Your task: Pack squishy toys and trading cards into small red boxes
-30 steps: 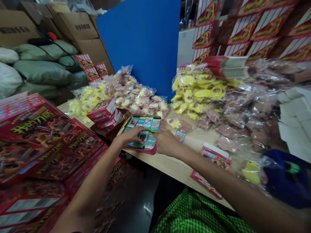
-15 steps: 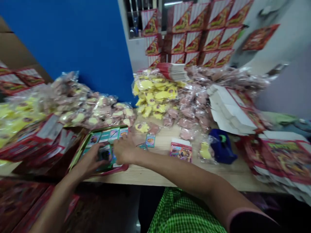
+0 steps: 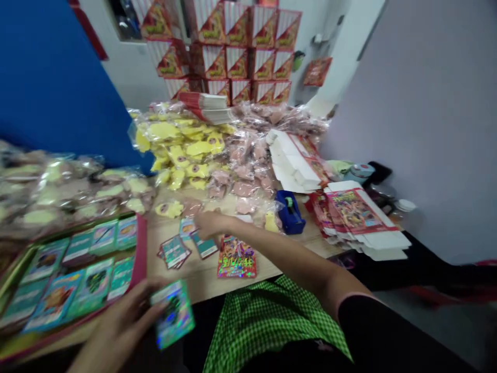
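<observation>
My left hand (image 3: pixel 130 316) pinches a shiny green trading card (image 3: pixel 175 313) in front of the table's edge. Beside it lies a red-rimmed box (image 3: pixel 142 243) with rows of trading cards (image 3: pixel 93 285) in it. My right hand (image 3: pixel 212 225) reaches over the table, blurred, its fingertips mostly hidden. Just below it a teal card (image 3: pixel 204 245) lies or is held; which one I cannot tell. A small fanned pile of cards (image 3: pixel 174 252) sits to its left, and another card (image 3: pixel 187 228) lies near the fingertips. A colourful red packet (image 3: pixel 236 259) lies below my right forearm.
Bagged yellow plush pieces (image 3: pixel 182 150) and bagged pink ones (image 3: pixel 244 171) are heaped at the back. A blue tape dispenser (image 3: pixel 290 213), an open white carton (image 3: pixel 293 163) and flattened red boxes (image 3: pixel 357 212) stand to the right. Stacked red boxes (image 3: pixel 236 62) rise behind.
The view has swung right. My right hand has left the card box and moved right over the loose cards. My left hand has come out of the box with the shiny card.
</observation>
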Demonstrator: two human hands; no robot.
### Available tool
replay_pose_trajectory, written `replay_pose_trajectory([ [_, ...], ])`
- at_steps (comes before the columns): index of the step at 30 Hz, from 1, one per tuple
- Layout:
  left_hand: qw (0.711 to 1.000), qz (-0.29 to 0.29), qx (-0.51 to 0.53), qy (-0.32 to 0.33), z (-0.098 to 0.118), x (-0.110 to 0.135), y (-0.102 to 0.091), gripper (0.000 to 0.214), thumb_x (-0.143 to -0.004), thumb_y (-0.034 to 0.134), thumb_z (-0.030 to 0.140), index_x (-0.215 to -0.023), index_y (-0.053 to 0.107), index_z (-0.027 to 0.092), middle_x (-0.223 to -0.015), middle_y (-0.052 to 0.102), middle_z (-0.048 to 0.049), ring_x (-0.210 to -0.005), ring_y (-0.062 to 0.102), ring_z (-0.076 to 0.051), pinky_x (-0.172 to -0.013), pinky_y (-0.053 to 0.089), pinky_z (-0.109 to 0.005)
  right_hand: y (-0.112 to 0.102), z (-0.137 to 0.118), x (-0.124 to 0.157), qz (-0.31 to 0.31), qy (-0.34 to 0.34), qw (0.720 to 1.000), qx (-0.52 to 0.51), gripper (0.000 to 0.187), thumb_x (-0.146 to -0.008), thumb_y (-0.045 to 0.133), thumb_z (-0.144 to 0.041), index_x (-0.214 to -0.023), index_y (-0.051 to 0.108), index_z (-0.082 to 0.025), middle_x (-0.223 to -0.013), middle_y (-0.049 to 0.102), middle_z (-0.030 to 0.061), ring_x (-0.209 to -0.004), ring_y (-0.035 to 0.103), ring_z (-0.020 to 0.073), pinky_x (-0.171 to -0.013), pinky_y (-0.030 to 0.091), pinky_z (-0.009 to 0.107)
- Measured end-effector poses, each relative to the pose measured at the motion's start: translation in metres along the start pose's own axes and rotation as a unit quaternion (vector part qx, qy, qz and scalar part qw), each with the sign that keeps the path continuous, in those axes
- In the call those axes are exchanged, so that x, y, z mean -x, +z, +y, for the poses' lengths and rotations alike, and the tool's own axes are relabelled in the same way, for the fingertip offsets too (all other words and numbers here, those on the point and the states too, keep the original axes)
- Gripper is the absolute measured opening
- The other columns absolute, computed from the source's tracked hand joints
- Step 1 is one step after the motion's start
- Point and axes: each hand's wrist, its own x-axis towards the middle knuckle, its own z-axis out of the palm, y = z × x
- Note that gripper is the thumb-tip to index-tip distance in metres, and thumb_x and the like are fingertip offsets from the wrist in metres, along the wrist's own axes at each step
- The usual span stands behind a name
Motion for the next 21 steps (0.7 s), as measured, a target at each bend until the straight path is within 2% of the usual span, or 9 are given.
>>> replay_pose_trajectory([
  [2,0.998,-0.067,-0.013,0.002,0.006,-0.014,0.024,0.035,-0.086,0.064,0.050,-0.107,0.073,0.024,-0.102,0.078,-0.0057,-0.092,0.074,-0.028,-0.076,0.062,-0.038,0.019,0.004,-0.001,0.013,0.013,0.999,0.036,0.022,-0.083,0.067,-0.015,-0.104,0.069,-0.009,-0.104,0.073,0.0175,-0.102,0.067,0.0315,-0.090,0.049,0.041],
  [5,0.996,-0.036,-0.083,-0.006,0.001,-0.034,0.038,0.029,-0.082,0.062,0.027,-0.107,0.072,0.018,-0.094,0.076,-0.0059,-0.085,0.073,-0.024,-0.078,0.060,-0.037,0.039,0.002,0.004,0.060,0.016,0.995,0.078,0.044,-0.087,0.065,-0.020,-0.127,0.059,-0.003,-0.126,0.063,0.0277,-0.120,0.058,0.0397,-0.102,0.043,0.053],
  [9,0.989,0.015,-0.144,-0.017,-0.009,-0.031,0.038,0.036,-0.080,0.062,0.016,-0.115,0.073,0.019,-0.100,0.069,-0.0076,-0.095,0.070,-0.024,-0.089,0.058,-0.039,0.054,-0.009,0.023,0.043,-0.047,0.992,0.107,0.051,-0.087,0.067,-0.021,-0.135,0.057,-0.007,-0.131,0.061,0.0225,-0.117,0.060,0.0334,-0.098,0.049,0.042],
  [12,0.982,0.055,-0.183,-0.003,-0.008,-0.012,0.041,0.038,-0.086,0.059,0.015,-0.121,0.071,0.021,-0.125,0.065,-0.0140,-0.117,0.065,-0.030,-0.104,0.052,-0.049,0.063,-0.024,0.035,0.022,-0.064,0.988,0.142,0.068,-0.080,0.073,-0.014,-0.143,0.050,0.001,-0.132,0.060,0.0287,-0.121,0.058,0.0368,-0.097,0.051,0.042],
  [14,0.976,0.027,-0.213,0.040,-0.009,0.003,0.044,0.038,-0.091,0.061,0.022,-0.127,0.068,0.024,-0.143,0.059,-0.0148,-0.133,0.057,-0.034,-0.111,0.048,-0.054,0.067,-0.032,0.036,0.020,-0.050,0.985,0.164,0.064,-0.081,0.068,-0.006,-0.142,0.051,0.006,-0.126,0.062,0.0327,-0.117,0.061,0.0394,-0.092,0.054,0.045],
  [16,0.963,-0.043,-0.251,0.092,-0.012,0.015,0.044,0.048,-0.091,0.065,0.026,-0.139,0.061,0.027,-0.156,0.051,-0.0131,-0.145,0.048,-0.034,-0.116,0.046,-0.054,0.068,-0.038,0.031,0.016,-0.045,0.983,0.179,0.048,-0.083,0.061,-0.001,-0.131,0.061,0.005,-0.117,0.066,0.0315,-0.109,0.065,0.0384,-0.085,0.057,0.045],
  [18,0.947,-0.089,-0.285,0.116,-0.017,0.021,0.041,0.058,-0.093,0.063,0.022,-0.149,0.051,0.027,-0.162,0.044,-0.0137,-0.150,0.041,-0.032,-0.118,0.044,-0.053,0.067,-0.040,0.025,0.012,-0.050,0.980,0.193,0.036,-0.082,0.062,0.000,-0.117,0.070,0.002,-0.113,0.068,0.0306,-0.105,0.067,0.0375,-0.083,0.058,0.044],
  [21,0.943,-0.091,-0.300,0.112,-0.024,0.019,0.035,0.053,-0.097,0.056,0.019,-0.150,0.050,0.025,-0.162,0.044,-0.0141,-0.152,0.039,-0.029,-0.120,0.042,-0.051,0.067,-0.043,0.016,0.012,-0.057,0.976,0.212,0.026,-0.080,0.068,-0.004,-0.105,0.075,0.001,-0.112,0.068,0.0310,-0.107,0.067,0.0365,-0.086,0.057,0.042],
])
